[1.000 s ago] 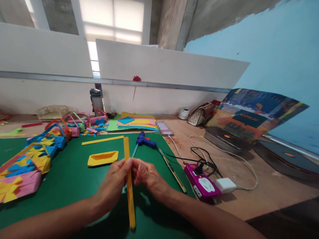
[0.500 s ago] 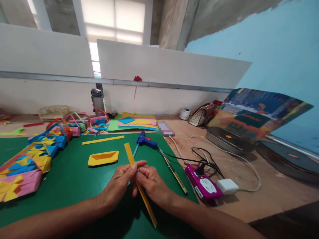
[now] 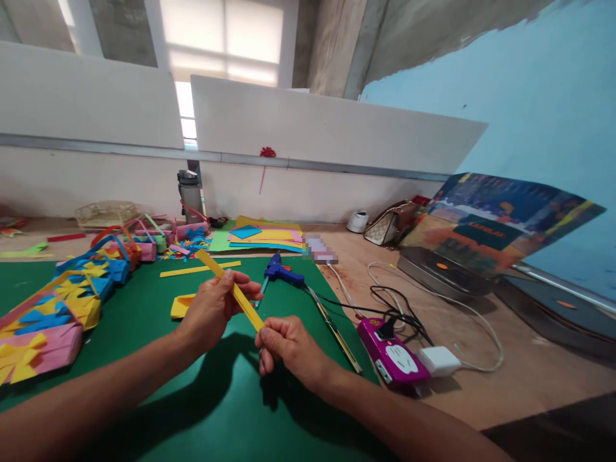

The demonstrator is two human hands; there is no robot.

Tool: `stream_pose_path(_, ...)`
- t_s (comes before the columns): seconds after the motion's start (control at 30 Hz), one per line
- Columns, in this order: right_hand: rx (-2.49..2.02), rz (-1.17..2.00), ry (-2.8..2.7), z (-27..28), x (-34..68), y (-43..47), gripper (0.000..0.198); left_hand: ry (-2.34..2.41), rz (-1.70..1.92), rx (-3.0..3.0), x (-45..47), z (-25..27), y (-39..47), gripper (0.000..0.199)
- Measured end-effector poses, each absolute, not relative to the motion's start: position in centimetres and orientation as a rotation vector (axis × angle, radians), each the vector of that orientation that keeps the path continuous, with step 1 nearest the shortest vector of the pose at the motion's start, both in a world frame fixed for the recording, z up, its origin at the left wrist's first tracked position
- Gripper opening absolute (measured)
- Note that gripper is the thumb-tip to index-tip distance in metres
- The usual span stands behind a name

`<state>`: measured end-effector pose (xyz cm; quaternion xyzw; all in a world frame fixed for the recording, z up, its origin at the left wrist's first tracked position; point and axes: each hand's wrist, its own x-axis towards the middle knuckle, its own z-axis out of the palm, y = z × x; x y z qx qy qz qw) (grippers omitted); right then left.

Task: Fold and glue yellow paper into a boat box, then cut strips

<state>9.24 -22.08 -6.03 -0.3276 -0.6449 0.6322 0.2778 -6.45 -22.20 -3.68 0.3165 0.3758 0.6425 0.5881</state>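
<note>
A yellow paper strip (image 3: 248,309) is held slantwise above the green mat (image 3: 158,391). My left hand (image 3: 214,303) pinches its upper part between thumb and fingers. Lower down, my right hand (image 3: 283,343) grips the strip's near end with closed fingers. Behind my left hand sits a small yellow paper tray (image 3: 181,306), partly covered by that hand. Another yellow strip (image 3: 180,272) lies flat on the mat beyond it. Just past the held strip rests a blue glue gun (image 3: 283,273) with a pale glue stick in it.
Paper baskets with flowers (image 3: 72,305) line the left side. Coloured sheets (image 3: 269,234) and a grey bottle (image 3: 190,192) stand at the back. Right of my hands are a cutter knife (image 3: 337,333), a purple power strip (image 3: 392,353) with cables, and dark tins (image 3: 436,273).
My hands have moved apart along the yellow strip. The left went up and left, now in front of the tray; the right slid to the near end. The strip has been raised.
</note>
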Motion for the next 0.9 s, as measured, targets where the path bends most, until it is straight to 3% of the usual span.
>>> stream_pose_path(0.57, -1.088, 1.308, -2.039, -4.6, 10.0, -21.7, 0.023, 1.078, 1.475, 0.736, -9.1, -2.6, -20.9, 0.022)
stream_pose_path(0.77, -1.139, 1.445, -2.097, -4.4, 10.9, -20.1, 0.027, 1.309, 1.339, 0.746, -13.3, -4.9, -24.1, 0.011)
stream_pose_path(0.9, -1.283, 0.984, -2.673, -4.2, 11.1, -19.9, 0.032, 1.582, 0.953, 1.037, -15.6, -6.8, -27.2, 0.028)
